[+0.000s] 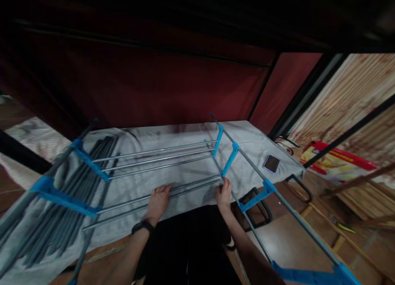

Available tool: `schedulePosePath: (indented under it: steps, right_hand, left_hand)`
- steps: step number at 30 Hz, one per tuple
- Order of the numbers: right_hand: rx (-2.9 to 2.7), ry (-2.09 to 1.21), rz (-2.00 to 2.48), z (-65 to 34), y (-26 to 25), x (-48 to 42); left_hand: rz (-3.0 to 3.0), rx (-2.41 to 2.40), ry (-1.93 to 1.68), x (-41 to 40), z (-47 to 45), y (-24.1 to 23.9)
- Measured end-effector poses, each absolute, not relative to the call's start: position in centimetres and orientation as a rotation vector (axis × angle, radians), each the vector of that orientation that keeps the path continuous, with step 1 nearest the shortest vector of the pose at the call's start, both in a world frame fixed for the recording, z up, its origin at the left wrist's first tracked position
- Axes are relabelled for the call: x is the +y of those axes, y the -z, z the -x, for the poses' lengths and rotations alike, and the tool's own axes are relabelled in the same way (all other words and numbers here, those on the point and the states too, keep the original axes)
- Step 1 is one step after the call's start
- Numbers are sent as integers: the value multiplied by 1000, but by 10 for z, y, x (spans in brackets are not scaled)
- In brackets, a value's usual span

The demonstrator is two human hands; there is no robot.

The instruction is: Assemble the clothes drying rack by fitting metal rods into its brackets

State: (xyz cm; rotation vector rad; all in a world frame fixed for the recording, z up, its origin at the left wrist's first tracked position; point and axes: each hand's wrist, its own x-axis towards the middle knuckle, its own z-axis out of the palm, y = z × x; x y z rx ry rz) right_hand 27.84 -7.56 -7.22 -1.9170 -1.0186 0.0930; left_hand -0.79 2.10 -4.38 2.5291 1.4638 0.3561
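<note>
A rack of thin metal rods (157,155) and blue plastic connectors (230,157) lies on its side on a grey cloth (185,130). My left hand (159,202) rests flat on the lower pair of rods, fingers stretched out. It wears a black wristband (142,226). My right hand (224,193) is closed round the right end of those rods, where they meet the rack's side pole (277,194). A second side frame with blue connectors (89,163) stands at the left.
A bundle of loose dark grey poles (61,219) lies on the cloth at the left. A dark phone (271,163) sits near the cloth's right edge. Black handles (259,205) lie on the floor beside it. A red wall stands behind; wooden slats are at the right.
</note>
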Motion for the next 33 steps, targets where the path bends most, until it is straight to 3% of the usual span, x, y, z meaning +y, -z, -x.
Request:
schedulePosePath:
  steps: [16, 33]
  right_hand:
    - [-1020, -15, 2308, -321, 76, -29]
    - [-1044, -69, 2374, -326, 80, -25]
  left_hand:
    - [-2424, 1291, -587, 41, 14, 67]
    - [-2453, 1247, -628, 39, 16, 63]
